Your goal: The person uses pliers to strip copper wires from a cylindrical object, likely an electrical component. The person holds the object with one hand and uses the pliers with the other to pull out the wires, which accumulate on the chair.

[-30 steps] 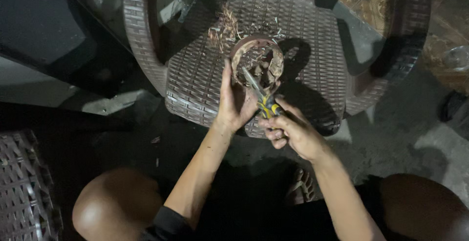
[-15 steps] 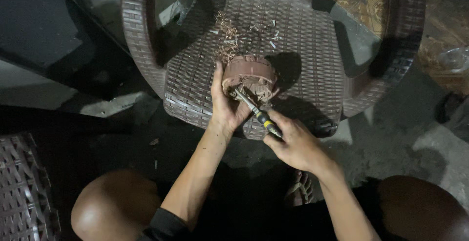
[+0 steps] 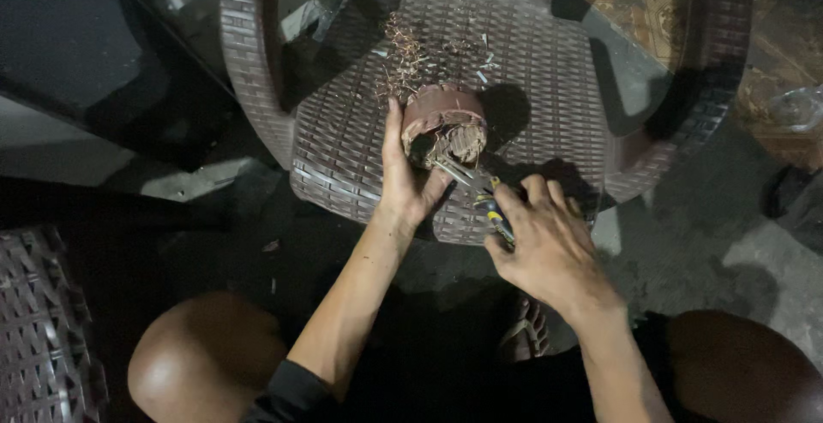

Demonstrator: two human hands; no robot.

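Note:
A round brown motor stator [image 3: 444, 113] with copper windings lies on its side on the seat of a brown wicker chair [image 3: 343, 132]. My left hand [image 3: 405, 181] grips its left side and holds it steady. My right hand [image 3: 549, 247] holds pliers [image 3: 480, 193] with yellow and black handles; their metal jaws reach into the windings at the stator's open end. The jaw tips are partly hidden among the wires.
Loose copper wire scraps [image 3: 410, 53] and small bits lie on the seat behind the stator. The chair's armrests curve on both sides. My knees [image 3: 201, 359] show at the bottom. Another wicker chair [image 3: 39, 329] stands at the lower left, on a concrete floor.
The stator was tipped from standing open-side-up to lying on its side. My right hand moved lower and right, with the pliers now poking into the windings from the front.

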